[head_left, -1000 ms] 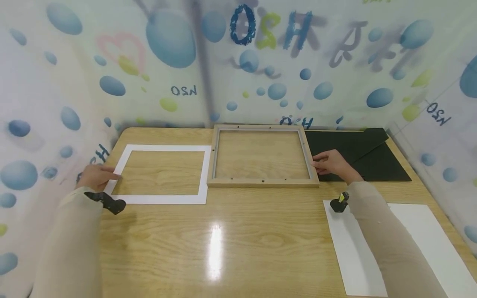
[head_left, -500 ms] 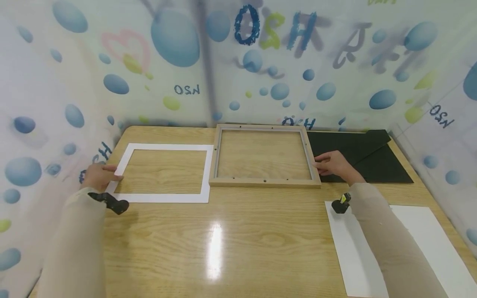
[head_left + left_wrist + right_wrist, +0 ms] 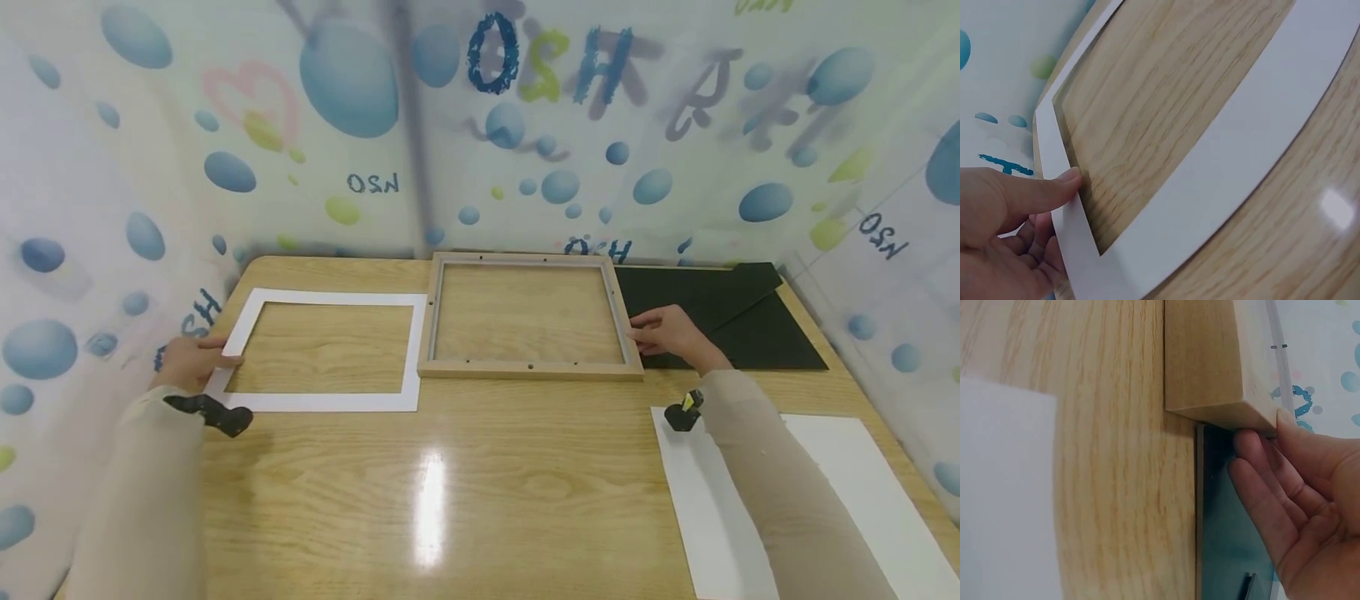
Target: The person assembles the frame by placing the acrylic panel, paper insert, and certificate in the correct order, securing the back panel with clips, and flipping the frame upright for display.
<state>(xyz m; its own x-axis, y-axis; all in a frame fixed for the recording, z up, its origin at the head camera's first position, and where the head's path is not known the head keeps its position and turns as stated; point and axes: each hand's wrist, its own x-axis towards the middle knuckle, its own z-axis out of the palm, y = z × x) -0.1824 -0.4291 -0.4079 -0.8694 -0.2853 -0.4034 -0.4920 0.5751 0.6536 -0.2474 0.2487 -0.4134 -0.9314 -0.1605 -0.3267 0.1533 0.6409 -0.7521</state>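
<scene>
At the table's left lies a white picture mat (image 3: 315,402), a thin rectangular border with a cut-out window. My left hand (image 3: 192,361) pinches its left strip, thumb (image 3: 1063,187) on top and curled fingers at the outer edge beneath. The strip nearest me bows slightly in the left wrist view. Right beside the mat, a light wooden picture frame (image 3: 529,368) rests on the table; table wood shows through its opening. My right hand (image 3: 670,336) grips the frame's right side, thumb on its upper edge and fingers against its outer side.
A black backing board (image 3: 780,333) with a folded flap lies right of the frame, under my right hand. White sheets (image 3: 862,467) lie at the front right, partly hidden by my right sleeve. A patterned curtain wall (image 3: 480,167) closes the back and sides.
The mat's left end has risen slightly in my left hand. My right hand and the wooden frame keep their places; the head view shifts a little.
</scene>
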